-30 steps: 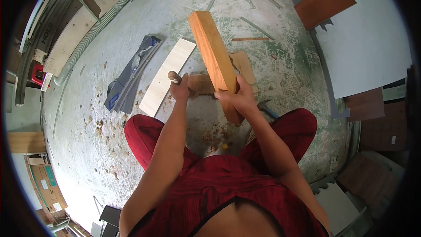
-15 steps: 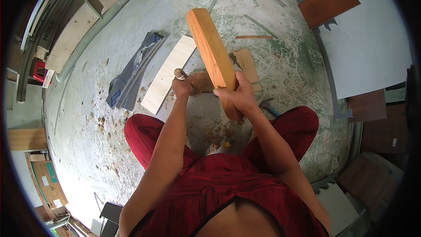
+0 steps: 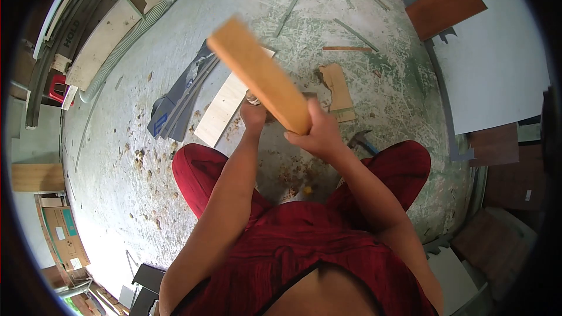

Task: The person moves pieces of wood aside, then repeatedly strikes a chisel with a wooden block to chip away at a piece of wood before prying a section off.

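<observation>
My right hand (image 3: 321, 133) is wrapped round the near end of a thick, squared wooden block (image 3: 257, 73). The block points up and left, blurred by motion, and its far part overlaps a pale board on the floor. In my left hand (image 3: 253, 118) is a chisel (image 3: 252, 98), gripped by its round wooden handle; the blade is hidden. The block's edge passes close to the handle's top in this view. A brown wood piece (image 3: 311, 96) lies low between my hands, mostly covered by the block.
Left of my hands lie the pale board (image 3: 219, 117) and grey strips (image 3: 175, 102). A torn-edged wood piece (image 3: 338, 90) and a hammer (image 3: 363, 140) are on the right. Thin offcuts (image 3: 357, 34) lie farther out. A large white panel (image 3: 486, 76) stands at right, a ribbed hose (image 3: 126, 35) upper left.
The block has swung left and tilted over, its far end now over the pale board and its side near the chisel handle. The left hand stays low, still gripping the chisel.
</observation>
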The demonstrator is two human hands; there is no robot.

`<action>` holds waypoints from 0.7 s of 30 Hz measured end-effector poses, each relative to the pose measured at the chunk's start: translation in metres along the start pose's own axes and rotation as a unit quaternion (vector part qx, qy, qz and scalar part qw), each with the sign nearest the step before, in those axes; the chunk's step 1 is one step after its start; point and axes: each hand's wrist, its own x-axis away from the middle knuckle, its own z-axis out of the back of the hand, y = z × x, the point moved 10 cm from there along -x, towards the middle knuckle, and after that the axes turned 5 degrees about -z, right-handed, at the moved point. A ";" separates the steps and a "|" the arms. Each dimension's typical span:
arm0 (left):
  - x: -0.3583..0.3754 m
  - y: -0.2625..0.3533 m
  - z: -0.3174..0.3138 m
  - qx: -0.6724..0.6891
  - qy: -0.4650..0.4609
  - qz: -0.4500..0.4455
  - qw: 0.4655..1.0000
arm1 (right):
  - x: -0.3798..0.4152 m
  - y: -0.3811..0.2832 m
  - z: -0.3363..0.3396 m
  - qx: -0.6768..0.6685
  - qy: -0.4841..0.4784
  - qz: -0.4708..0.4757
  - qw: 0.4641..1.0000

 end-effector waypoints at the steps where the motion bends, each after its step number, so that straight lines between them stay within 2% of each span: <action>1: -0.002 0.003 -0.003 -0.031 -0.015 -0.050 0.998 | -0.004 0.010 -0.011 0.110 -0.022 0.017 0.994; 2: -0.002 0.005 -0.009 -0.060 -0.030 -0.100 0.993 | -0.006 0.025 -0.017 0.127 -0.039 -0.005 0.991; 3: -0.002 0.005 -0.012 -0.094 -0.075 -0.071 0.990 | -0.008 0.032 -0.020 0.143 -0.056 -0.027 0.988; 4: -0.004 0.004 -0.009 -0.074 -0.053 -0.070 0.993 | -0.010 0.038 -0.023 0.157 -0.071 -0.049 0.984; 6: -0.002 -0.006 -0.007 -0.032 -0.006 -0.056 0.998 | -0.011 0.020 -0.012 0.118 -0.062 -0.025 0.991; 7: 0.001 -0.004 -0.005 -0.006 -0.017 -0.013 1.000 | -0.009 0.006 -0.004 0.099 -0.060 -0.014 0.993; 9: 0.006 -0.001 -0.003 0.044 -0.039 0.073 0.996 | -0.002 -0.026 0.009 -0.030 -0.022 0.028 0.999; 10: 0.004 -0.012 -0.009 0.072 -0.026 0.056 0.995 | 0.002 -0.035 0.014 -0.097 -0.001 0.049 0.994; 12: -0.004 -0.038 -0.020 0.124 -0.001 0.015 0.992 | 0.009 -0.031 0.010 -0.096 0.028 0.082 0.992; 13: -0.002 -0.029 -0.018 0.100 -0.011 -0.013 0.995 | 0.011 -0.027 0.008 -0.094 0.044 0.100 0.989; 14: 0.000 -0.019 -0.017 0.076 -0.020 -0.042 0.996 | 0.003 -0.006 -0.010 0.003 -0.015 0.036 0.999; 15: 0.000 -0.007 -0.017 -0.012 -0.054 -0.075 0.996 | -0.004 0.017 -0.021 0.100 -0.074 -0.030 0.992; 16: 0.002 0.003 -0.021 -0.098 -0.087 -0.106 0.986 | -0.002 0.040 -0.029 0.196 -0.132 -0.098 0.967; 17: -0.001 -0.012 -0.023 -0.132 -0.083 -0.053 0.986 | -0.003 0.040 -0.026 0.184 -0.114 -0.089 0.972; 19: 0.002 0.001 -0.012 -0.029 -0.038 -0.032 0.998 | -0.004 0.029 -0.017 0.166 -0.083 -0.069 0.980; 21: 0.008 0.005 -0.006 0.022 -0.027 0.011 0.999 | 0.001 -0.003 0.003 0.025 -0.043 -0.015 0.999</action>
